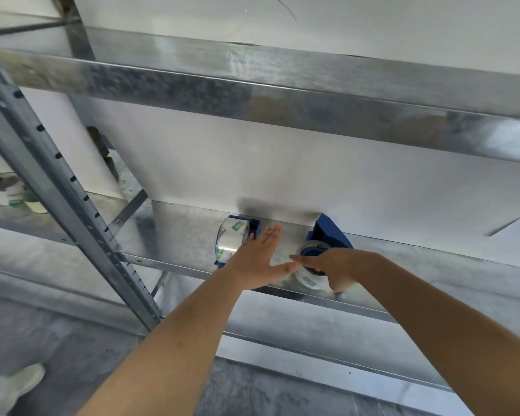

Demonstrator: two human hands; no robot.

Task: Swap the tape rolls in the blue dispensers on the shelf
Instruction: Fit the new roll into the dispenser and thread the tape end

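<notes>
Two blue tape dispensers stand on a metal shelf [177,229]. The left dispenser [254,225] carries a clear tape roll [230,240] with a green label. My left hand [260,258] is flat and open just to the right of that roll, fingers spread and holding nothing. The right dispenser [327,232] tilts up against the white wall. My right hand [332,270] is closed around the clear tape roll [308,277] at that dispenser's round hub, at the shelf's front edge. The hand hides part of this roll.
A wide metal shelf beam [252,88] runs overhead. A perforated upright post [72,187] slants down at the left. Several white and green containers [9,193] sit on the neighbouring shelf at far left. A shoe [15,382] shows on the grey floor below.
</notes>
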